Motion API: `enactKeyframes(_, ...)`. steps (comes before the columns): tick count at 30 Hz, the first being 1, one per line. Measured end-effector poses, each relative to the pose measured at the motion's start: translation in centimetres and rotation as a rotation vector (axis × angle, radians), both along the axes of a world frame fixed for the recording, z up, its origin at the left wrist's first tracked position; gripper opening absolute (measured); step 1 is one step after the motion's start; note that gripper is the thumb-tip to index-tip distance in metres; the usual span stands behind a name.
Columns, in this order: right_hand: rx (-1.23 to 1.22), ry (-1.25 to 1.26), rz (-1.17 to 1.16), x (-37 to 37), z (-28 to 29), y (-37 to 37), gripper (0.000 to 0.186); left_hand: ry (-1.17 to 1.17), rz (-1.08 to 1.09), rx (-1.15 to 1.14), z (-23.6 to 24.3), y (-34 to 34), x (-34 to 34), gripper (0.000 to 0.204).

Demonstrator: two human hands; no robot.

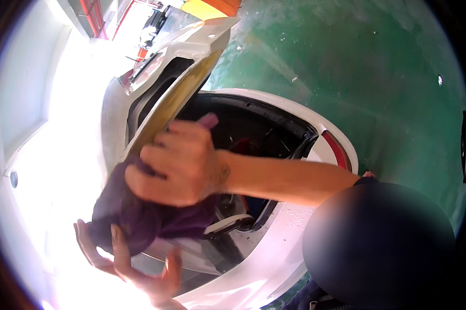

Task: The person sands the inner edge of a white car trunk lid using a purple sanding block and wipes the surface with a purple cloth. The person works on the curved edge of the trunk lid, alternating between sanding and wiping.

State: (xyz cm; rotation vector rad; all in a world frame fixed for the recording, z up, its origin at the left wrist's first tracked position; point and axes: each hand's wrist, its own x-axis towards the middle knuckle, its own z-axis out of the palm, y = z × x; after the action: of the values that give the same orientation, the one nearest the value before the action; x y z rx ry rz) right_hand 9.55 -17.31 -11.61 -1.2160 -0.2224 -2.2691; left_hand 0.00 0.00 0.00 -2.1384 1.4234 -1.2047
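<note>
My right hand (171,165) is closed on a dark purple cloth (127,217), which is bunched and hanging over the rear of a white car. My left hand (135,268), lower left, has its fingers spread, with the fingertips against the cloth. Behind my hands the car's trunk lid (212,36) stands raised, with a yellowish strip along its inner edge. The open trunk (251,129) is dark inside, its contents hard to make out, and partly hidden by my right arm.
The car's rear body (290,232) curves below the trunk, with a red tail light (334,147) at its right. Green floor (377,93) extends right. A bright white wall (31,77), red pipes (96,18) and a yellow-orange object (207,8) are beyond the car.
</note>
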Motion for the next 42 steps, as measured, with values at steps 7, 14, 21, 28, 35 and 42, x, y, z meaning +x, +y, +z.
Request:
enactKeyframes(7,-0.140,0.115,-0.187,0.0,-1.3,-5.9,0.015,-0.096,-0.003,-0.023,-0.6,-0.8,0.6,0.085)
enactKeyframes(14,-0.044,0.261,-0.329,1.1,-6.4,-13.8,0.025,0.173,0.222,-0.276,-7.0,4.6,-3.2,0.075)
enactKeyframes(21,0.270,0.696,-0.030,-2.0,-9.7,-16.4,0.031,0.502,-0.055,-0.642,-14.1,-2.9,-3.9,0.073)
enactKeyframes(28,0.104,1.114,0.676,-10.5,-10.9,-10.4,0.029,2.300,-0.432,-1.445,-21.6,-12.8,1.1,0.083)
enactKeyframes(35,-0.071,1.400,1.134,-13.1,-9.1,-9.9,0.065,1.924,-0.187,-1.796,-21.5,-8.9,1.9,0.047)
enactKeyframes(42,-0.259,1.214,0.777,-10.1,-5.5,-11.0,0.025,1.465,0.059,-1.084,-18.5,0.3,-0.2,0.060)
